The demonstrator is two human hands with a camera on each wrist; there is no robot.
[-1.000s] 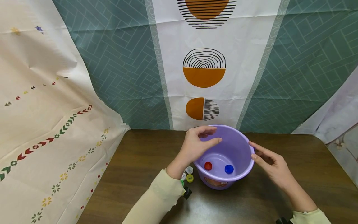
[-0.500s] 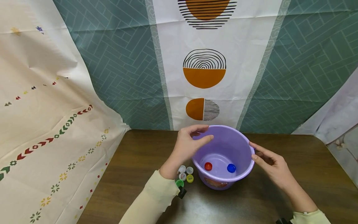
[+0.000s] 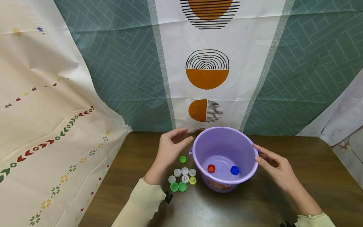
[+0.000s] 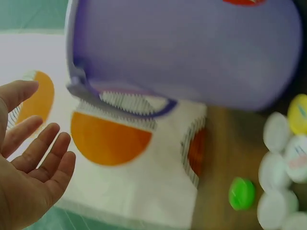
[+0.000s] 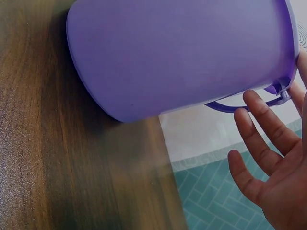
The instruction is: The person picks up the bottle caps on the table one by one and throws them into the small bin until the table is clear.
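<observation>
A purple bucket [image 3: 227,142] stands upright on the table, with a red bottle cap [image 3: 211,168] and a blue bottle cap [image 3: 234,170] on its floor. My left hand [image 3: 170,146] hovers left of the bucket, fingers spread and holding nothing. On the other side, the index finger and thumb of my right hand [image 3: 276,167] touch the bucket's rim. The other right fingers hang loosely near the bucket's handle [image 5: 225,106]. Beneath my left forearm lie several white caps [image 3: 177,172], a yellow cap [image 3: 193,180] and green caps [image 3: 182,186].
One more green cap [image 3: 183,160] lies apart, nearer the back. The brown wooden table [image 3: 306,170] reaches a patterned curtain [image 3: 127,78] behind the bucket. A cream cloth [image 3: 56,142] hangs along the left side.
My left hand has moved left, from over the bucket to beside it, uncovering more caps. The blue cap has shifted slightly right inside the bucket. My right hand stays at the rim.
</observation>
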